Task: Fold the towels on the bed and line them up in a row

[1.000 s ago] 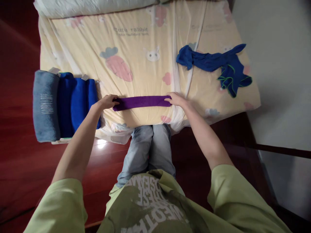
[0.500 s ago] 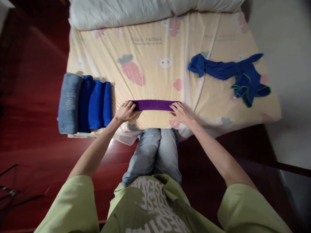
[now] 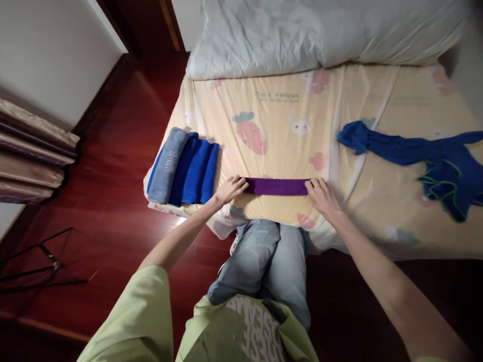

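A purple towel, rolled into a long narrow strip, lies crosswise near the front edge of the bed. My left hand is closed on its left end, and my right hand grips the right end. To the left of my left hand, several rolled towels lie side by side: blue rolls and a grey-blue roll with white lettering on the outer side. Farther right, a crumpled blue towel with green edging is spread loosely on the sheet.
A thick pale quilt is bunched across the far side of the bed. On the dark red floor, a black metal stand stands at the lower left, with a striped curtain beyond it by the wall.
The view has swung to the left, bringing the curtain and wall into sight. Both hands stay at the ends of the purple towel, which looks slightly shorter between them.
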Demonstrator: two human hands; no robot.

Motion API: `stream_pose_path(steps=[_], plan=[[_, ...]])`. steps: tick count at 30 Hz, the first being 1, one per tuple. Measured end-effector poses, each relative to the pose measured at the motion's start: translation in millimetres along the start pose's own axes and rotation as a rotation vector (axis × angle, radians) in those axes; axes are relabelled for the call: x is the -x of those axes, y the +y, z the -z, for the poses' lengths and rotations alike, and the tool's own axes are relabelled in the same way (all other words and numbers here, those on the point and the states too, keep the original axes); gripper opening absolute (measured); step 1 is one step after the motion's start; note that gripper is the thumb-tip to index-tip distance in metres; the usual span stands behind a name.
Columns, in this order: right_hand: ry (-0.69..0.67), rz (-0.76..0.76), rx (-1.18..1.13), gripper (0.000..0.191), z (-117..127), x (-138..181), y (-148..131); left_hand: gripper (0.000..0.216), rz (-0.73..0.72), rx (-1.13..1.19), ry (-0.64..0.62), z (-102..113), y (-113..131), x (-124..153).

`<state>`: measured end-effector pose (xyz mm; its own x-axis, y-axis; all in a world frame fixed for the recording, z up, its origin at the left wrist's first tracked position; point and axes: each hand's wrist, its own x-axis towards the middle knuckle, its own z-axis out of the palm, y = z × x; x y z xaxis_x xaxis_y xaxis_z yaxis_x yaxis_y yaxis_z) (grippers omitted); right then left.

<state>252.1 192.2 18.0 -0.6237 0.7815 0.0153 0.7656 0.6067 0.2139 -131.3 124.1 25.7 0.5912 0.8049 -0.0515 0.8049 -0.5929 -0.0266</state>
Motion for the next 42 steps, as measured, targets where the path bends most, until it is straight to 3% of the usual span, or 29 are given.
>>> stream_pose_path(steps=[3, 6, 12, 17, 23, 30, 35, 38, 40, 42], plan=[[0.051, 0.053, 0.026, 0.025, 20, -29, -4, 0.034, 0.017, 0.032, 0.103, 4, 16, 46], [0.123, 0.151, 0.030, 0.029, 44, -77, -22, 0.030, 0.050, 0.048, 0.252, 6, 30, 102], [0.296, 0.378, -0.071, 0.035, 87, -213, -110, 0.034, 0.249, -0.007, 0.477, 20, 18, 193], [0.349, 0.524, -0.104, 0.034, 112, -312, -204, 0.042, 0.380, -0.080, 0.448, 15, -3, 232], [0.290, 0.592, -0.170, 0.034, 116, -368, -278, 0.043, 0.513, -0.101, 0.398, -8, -21, 246], [0.214, 0.493, -0.288, 0.028, 93, -380, -297, 0.034, 0.601, -0.114, 0.394, -29, -28, 236], [0.185, 0.535, -0.433, 0.041, 97, -368, -277, 0.038, 0.698, -0.058, 0.361, -13, -11, 234], [0.282, 0.473, -0.585, 0.059, 100, -318, -251, 0.043, 0.780, 0.006, 0.472, 9, 28, 236], [0.351, 0.333, -0.636, 0.064, 91, -259, -230, 0.043, 0.734, 0.100, 0.552, 17, 67, 237], [0.370, 0.172, -0.642, 0.058, 72, -182, -211, 0.042, 0.626, 0.268, 0.531, 17, 113, 235]])
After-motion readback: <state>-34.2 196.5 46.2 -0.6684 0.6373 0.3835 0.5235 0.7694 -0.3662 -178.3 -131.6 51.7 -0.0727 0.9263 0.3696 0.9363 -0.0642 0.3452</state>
